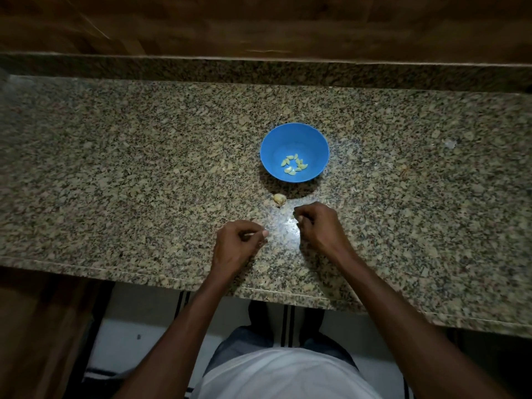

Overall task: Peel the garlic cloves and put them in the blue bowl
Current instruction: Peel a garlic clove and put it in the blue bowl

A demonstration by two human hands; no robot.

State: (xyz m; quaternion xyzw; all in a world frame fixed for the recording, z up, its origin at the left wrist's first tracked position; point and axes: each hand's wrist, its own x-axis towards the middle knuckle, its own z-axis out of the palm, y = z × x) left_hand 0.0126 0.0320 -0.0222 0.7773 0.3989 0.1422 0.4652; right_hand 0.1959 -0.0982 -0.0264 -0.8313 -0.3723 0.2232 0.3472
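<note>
Speckled granite table (pixel 115 168), listed left to right: our left hand (pixel 239 243), fingers curled, pinching a thin pale sliver, likely skin; a garlic piece (pixel 279 199) lying just before the blue bowl (pixel 273 139), which holds peeled cloves (pixel 295 164); our right hand (pixel 318 226), fingers curled round a small clove.

Garlic piece (pixel 279 199) is sitting between hands and blue bowl (pixel 294 139); granite counter (pixel 129 168) lying open on both sides.
</note>
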